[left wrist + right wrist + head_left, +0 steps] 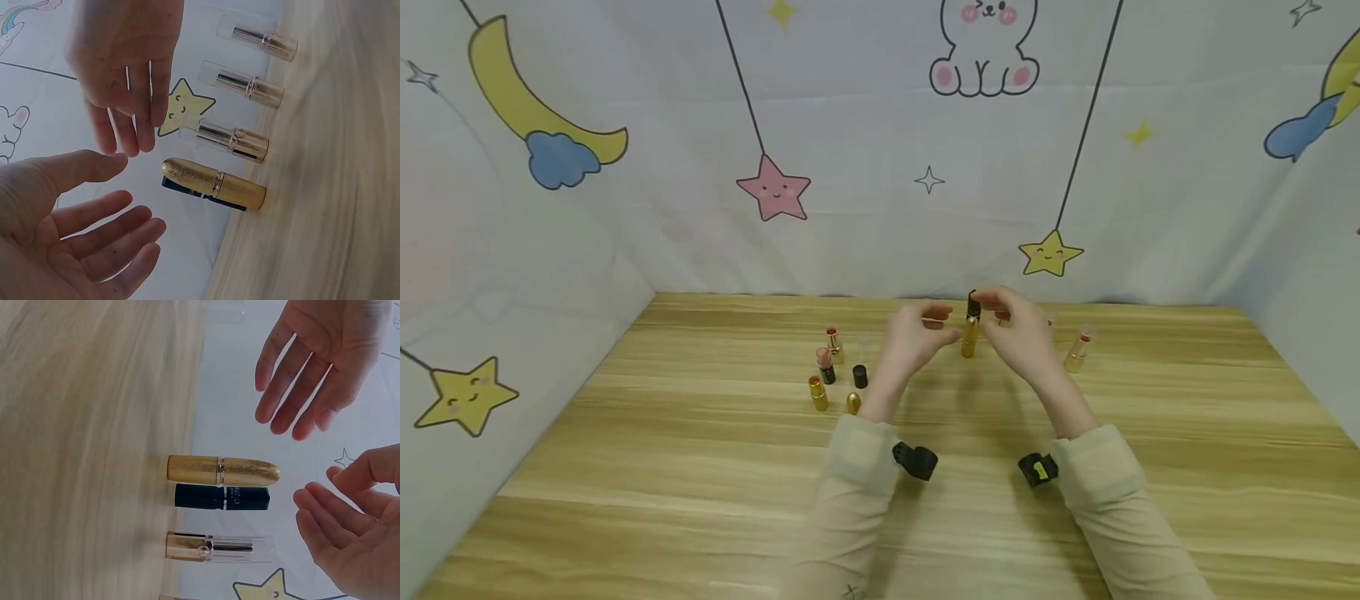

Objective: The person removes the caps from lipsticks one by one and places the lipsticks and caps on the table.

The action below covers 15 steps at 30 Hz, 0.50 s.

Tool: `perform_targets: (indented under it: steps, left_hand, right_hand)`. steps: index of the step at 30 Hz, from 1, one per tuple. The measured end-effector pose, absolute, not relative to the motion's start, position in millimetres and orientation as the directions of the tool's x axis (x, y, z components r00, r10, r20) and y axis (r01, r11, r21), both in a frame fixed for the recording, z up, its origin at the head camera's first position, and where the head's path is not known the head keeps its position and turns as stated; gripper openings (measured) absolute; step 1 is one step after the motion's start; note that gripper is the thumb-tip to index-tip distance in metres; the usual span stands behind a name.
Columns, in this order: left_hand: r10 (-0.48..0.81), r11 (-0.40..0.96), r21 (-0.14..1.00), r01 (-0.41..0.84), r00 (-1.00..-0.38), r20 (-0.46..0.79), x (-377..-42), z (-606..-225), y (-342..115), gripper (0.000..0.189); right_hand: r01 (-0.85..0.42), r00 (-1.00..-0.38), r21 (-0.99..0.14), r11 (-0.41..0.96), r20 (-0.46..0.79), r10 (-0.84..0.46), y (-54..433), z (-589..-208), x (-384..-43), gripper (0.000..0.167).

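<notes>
A gold bullet-shaped lipstick (pixel 969 340) stands upright with its cap on, between the two hands. Just behind it is a capped black lipstick (pixel 247 497), also upright. My left hand (pixel 919 337) hovers to the left of the gold lipstick, fingers relaxed and apart from it. On the other side my right hand (pixel 1017 335) is raised, its fingers loosely bent and holding nothing. Both wrist views show a gap between the fingertips and the lipsticks. Lipsticks with clear caps (pixel 240 139) stand in a row beyond, partly behind the right hand in the head view.
Left of the hands stand uncapped lipsticks: one red (pixel 834 347), one pink (pixel 826 367), one in a gold case (pixel 818 394). Beside them are a black cap (pixel 860 377) and a gold cap (pixel 853 403). A clear-capped lipstick (pixel 1078 352) stands at right. Printed cloth walls surround the wooden table (pixel 700 500).
</notes>
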<state>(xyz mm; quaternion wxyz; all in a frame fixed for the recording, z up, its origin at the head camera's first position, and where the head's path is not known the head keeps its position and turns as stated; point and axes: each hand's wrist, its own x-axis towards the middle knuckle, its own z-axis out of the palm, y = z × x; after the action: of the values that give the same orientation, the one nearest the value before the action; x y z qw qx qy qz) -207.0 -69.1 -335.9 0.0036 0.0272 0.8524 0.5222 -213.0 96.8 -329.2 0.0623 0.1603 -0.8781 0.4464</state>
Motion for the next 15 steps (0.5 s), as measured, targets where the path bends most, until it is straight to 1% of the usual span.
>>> perform_targets:
  steps: [7, 15]
  left_hand:
    - [0.011, 0.452, 0.892, 0.011, -1.000, 0.007, -215.9, -344.9, -59.6, 0.037]
    - [0.039, 0.445, 0.895, -0.010, -0.999, -0.030, -224.6, -358.5, -53.7, 0.037]
  right_hand:
    - [-0.331, -0.942, -0.768, 0.548, 0.239, -0.234, 97.2, -334.2, -217.2, 0.037]
    - [-0.303, -0.951, -0.738, 0.603, 0.192, -0.243, 97.8, -340.9, -221.5, 0.039]
